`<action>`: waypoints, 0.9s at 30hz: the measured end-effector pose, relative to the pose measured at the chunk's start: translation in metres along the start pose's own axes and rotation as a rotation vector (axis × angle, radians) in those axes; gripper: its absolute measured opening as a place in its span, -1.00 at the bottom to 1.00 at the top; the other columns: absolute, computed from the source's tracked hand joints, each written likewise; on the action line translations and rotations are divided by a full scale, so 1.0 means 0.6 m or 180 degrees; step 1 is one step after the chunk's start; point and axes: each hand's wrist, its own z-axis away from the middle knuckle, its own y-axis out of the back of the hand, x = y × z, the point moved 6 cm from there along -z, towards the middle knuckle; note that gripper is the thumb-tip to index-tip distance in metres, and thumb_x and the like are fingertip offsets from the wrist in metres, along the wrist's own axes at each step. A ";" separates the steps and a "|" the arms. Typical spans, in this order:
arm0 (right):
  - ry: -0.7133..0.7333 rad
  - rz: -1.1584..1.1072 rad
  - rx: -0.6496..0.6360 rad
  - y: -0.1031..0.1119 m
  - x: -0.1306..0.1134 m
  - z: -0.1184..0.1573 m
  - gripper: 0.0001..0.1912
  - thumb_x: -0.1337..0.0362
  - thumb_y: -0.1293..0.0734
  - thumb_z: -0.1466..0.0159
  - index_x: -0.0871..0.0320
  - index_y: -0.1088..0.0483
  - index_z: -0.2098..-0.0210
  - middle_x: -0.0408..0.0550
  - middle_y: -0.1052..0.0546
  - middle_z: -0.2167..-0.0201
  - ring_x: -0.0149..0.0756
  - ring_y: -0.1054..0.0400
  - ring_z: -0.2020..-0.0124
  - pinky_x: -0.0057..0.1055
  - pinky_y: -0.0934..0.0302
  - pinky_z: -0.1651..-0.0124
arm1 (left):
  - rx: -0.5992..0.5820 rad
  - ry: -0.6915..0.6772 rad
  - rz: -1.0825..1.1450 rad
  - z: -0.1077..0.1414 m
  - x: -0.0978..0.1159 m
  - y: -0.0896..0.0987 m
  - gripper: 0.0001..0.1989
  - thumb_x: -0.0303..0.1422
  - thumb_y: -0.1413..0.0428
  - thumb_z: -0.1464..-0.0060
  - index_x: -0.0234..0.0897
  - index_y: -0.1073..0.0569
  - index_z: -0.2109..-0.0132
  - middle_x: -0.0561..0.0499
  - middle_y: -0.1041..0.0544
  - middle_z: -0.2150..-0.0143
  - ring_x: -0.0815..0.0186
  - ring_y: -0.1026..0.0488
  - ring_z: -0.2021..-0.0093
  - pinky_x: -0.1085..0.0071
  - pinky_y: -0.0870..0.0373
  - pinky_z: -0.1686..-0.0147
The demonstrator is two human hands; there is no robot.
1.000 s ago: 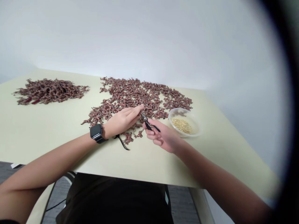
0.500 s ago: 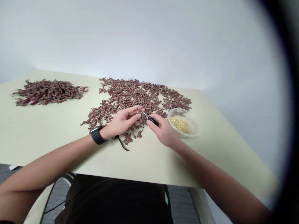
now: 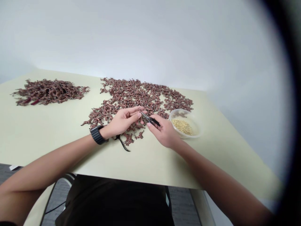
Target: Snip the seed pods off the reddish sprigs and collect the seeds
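- While the right hand (image 3: pixel 166 133) is curled round the black handles of a pair of steel-nosed pliers (image 3: pixel 152 120), the tool slants up and leftward, its metal tip meeting the fingertips of the left hand (image 3: pixel 121 121).
- Left hand: thumb and fingertips drawn close together at the plier tip; whether they pinch anything is too small to tell.
- Both hands are above the near part of a broad, loose spread of small reddish-brown, shiny, irregular pieces (image 3: pixel 131 94).
- Just right of the right hand: round, translucent plastic bowl (image 3: pixel 196 127), containing a layer of fine gold-coloured bits (image 3: pixel 182 126).
- Below the left wrist: black, curved, slender handle (image 3: pixel 124 146), lying on the table; its far end is hidden.
- Left wrist: black band with a dark watch (image 3: pixel 98 135).
- Far left, well apart from the spread: denser heap of similar reddish-brown pieces (image 3: pixel 49 90), two dark red strips (image 3: pixel 35 102) at its near edge.
- Support: pale yellow-green table (image 3: pixel 145 166) against a whitish wall (image 3: pixel 150 40).
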 end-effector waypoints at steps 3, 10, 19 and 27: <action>0.0007 -0.0005 -0.0011 0.000 0.001 -0.001 -0.74 0.07 -0.27 -0.39 0.08 -0.42 0.07 -0.12 -0.41 0.38 -0.32 -0.24 0.38 -0.37 -0.09 0.30 | 0.0003 0.0004 -0.0041 0.000 0.001 0.000 -0.43 -0.09 -0.15 -0.26 -0.32 -0.42 -0.30 -0.26 -0.48 -0.25 0.29 -0.57 0.18 0.34 -0.53 0.18; -0.0157 -0.0434 -0.0124 -0.003 -0.001 -0.002 -0.75 0.05 -0.29 -0.38 0.09 -0.43 0.13 -0.15 -0.36 0.39 -0.37 -0.17 0.40 -0.41 -0.07 0.34 | -0.0065 -0.0217 -0.0302 0.000 0.000 0.000 -0.43 -0.12 -0.09 -0.32 -0.32 -0.35 -0.34 -0.26 -0.46 -0.28 0.24 -0.61 0.13 0.30 -0.58 0.12; -0.2156 -0.3527 -0.1858 -0.045 0.003 0.023 -0.61 -0.06 -0.25 -0.35 0.18 -0.36 0.22 -0.26 0.01 0.48 -0.46 0.33 0.53 -0.51 0.45 0.62 | -0.0567 -0.1949 -0.2929 0.013 0.028 0.012 -0.44 -0.45 0.02 -0.37 -0.16 -0.17 -0.45 -0.09 -0.36 -0.38 0.19 -0.36 -0.33 0.20 -0.31 -0.34; -0.0763 -0.1253 -0.0303 -0.009 0.013 0.001 -0.71 0.00 -0.30 -0.34 0.10 -0.37 0.26 -0.19 -0.22 0.46 -0.43 0.00 0.50 -0.45 0.09 0.49 | -0.0043 -0.0887 -0.2034 0.007 0.014 0.012 -0.50 -0.22 -0.05 -0.35 -0.24 -0.33 -0.36 -0.12 -0.57 -0.16 0.26 -0.61 0.08 0.35 -0.55 0.00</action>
